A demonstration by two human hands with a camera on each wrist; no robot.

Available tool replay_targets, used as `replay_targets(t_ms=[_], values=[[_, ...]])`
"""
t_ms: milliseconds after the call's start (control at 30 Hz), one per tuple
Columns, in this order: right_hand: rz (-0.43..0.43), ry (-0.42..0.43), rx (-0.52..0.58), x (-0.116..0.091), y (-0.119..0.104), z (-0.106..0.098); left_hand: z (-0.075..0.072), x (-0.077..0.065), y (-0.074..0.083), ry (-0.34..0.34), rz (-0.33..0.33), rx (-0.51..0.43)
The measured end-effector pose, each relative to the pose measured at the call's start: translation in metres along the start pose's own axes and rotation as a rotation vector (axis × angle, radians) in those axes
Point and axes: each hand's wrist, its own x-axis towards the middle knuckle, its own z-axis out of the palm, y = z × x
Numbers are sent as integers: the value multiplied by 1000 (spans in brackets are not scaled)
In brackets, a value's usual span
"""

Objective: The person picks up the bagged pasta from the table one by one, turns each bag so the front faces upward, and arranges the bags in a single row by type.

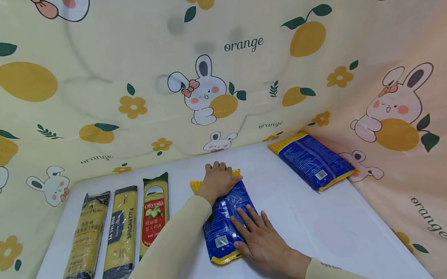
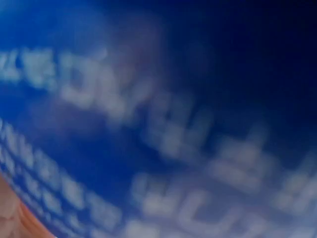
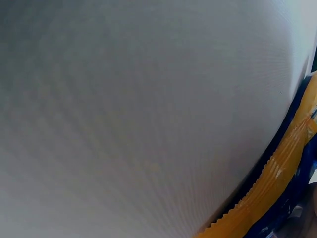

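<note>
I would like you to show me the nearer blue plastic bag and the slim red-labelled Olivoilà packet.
Nearer blue plastic bag (image 1: 222, 219): head view, blue middle part.
Slim red-labelled Olivoilà packet (image 1: 154, 216): head view, red label.

Left forearm (image 1: 172, 243): I hold it reaching towards 1 o'clock.
Left hand (image 1: 218, 181): my fingers bent, thumb out towards 3 o'clock.
Right forearm (image 1: 332, 273): I lay it low, aimed between 9 and 10 o'clock.
Right hand (image 1: 263, 242): at 5 o'clock from my left, palm down, fingers spread towards 11.

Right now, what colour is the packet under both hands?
Blue packet with yellow ends, clearest in the head view.
</note>
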Motion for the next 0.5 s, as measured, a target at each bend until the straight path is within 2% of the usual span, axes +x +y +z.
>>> replay_targets(t_ms=[300, 400, 500], values=[[-11, 34, 4, -2, 0, 1, 4, -2, 2, -7, -6, -27], [-25, 69, 0, -2, 1, 1, 5, -4, 1, 31, 3, -17], [-47, 136, -42, -4, 4, -1, 4, -7, -2, 116, 21, -9]])
